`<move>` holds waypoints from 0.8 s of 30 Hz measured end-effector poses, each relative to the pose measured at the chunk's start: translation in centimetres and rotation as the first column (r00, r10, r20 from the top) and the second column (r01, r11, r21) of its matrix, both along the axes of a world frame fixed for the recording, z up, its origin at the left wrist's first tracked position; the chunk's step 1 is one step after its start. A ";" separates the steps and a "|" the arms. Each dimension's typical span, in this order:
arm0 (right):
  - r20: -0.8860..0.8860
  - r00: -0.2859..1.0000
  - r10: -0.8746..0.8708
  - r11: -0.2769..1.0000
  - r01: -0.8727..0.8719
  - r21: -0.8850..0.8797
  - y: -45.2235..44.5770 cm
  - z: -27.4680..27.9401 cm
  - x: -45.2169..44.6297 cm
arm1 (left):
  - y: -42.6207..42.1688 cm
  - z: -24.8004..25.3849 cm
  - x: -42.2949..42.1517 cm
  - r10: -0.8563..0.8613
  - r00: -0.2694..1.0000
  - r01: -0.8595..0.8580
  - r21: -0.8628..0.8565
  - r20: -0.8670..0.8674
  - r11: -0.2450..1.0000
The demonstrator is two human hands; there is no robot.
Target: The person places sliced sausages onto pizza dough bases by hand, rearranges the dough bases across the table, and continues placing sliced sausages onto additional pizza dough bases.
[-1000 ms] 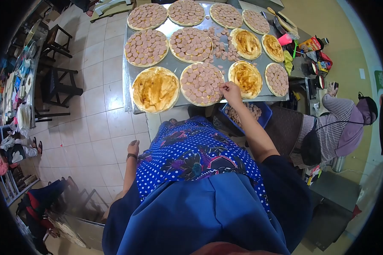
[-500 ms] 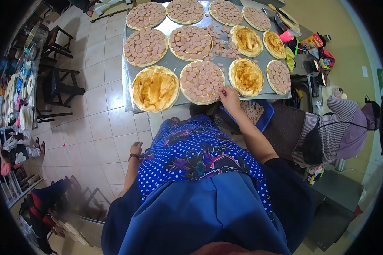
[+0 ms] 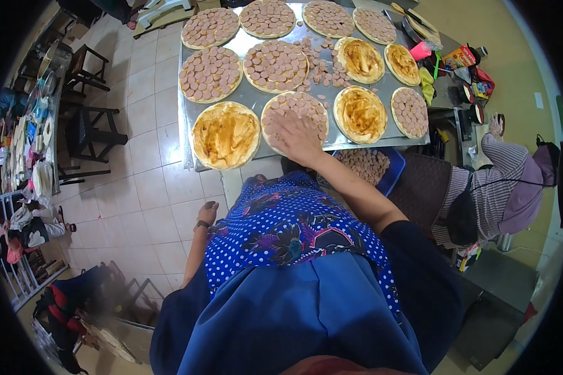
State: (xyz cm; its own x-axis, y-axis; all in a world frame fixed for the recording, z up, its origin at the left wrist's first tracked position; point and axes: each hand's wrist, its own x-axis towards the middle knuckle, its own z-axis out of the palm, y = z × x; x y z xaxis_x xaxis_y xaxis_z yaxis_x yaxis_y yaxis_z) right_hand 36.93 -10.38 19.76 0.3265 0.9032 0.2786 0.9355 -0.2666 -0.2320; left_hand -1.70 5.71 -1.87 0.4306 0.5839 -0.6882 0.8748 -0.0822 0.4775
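My right hand (image 3: 296, 137) lies flat with fingers spread over the front-middle pizza (image 3: 313, 115), which is covered in round pink sausage slices. My palm hides part of its lower left. To the left is a pizza base (image 3: 225, 134) spread with brown-orange sauce and no slices; another sauced base (image 3: 360, 114) lies to the right. A blue tub (image 3: 394, 172) of sausage slices (image 3: 364, 164) stands below the table edge, partly behind my right forearm. My left hand (image 3: 207, 212) hangs by my side, its fingers loosely curled around nothing visible.
Several more topped pizzas (image 3: 211, 74) and two sauced bases (image 3: 360, 59) fill the metal table (image 3: 187, 134). Loose slices (image 3: 322, 72) lie among them. A person in a striped top (image 3: 481, 197) is at the right. Dark stools (image 3: 94, 128) stand on the tiled floor at left.
My right hand has moved left from the pizza's right edge onto its top, and its pinched fingers have spread flat. My left hand still hangs at my side.
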 end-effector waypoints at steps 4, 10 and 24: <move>-0.064 0.996 0.056 0.984 -0.066 -0.167 1.9 -0.9 0.2 | -0.4 -0.2 0.5 -0.015 1.000 0.015 -0.006 0.026 1.000; -0.090 0.994 0.060 0.977 -0.077 -0.198 1.6 -1.7 0.6 | -1.4 2.4 2.6 -0.054 0.998 0.053 0.029 0.045 0.998; -0.705 0.582 -0.405 0.764 0.639 0.089 -9.4 -3.4 6.4 | -2.9 11.4 16.2 -0.110 0.820 0.432 -0.481 0.561 0.763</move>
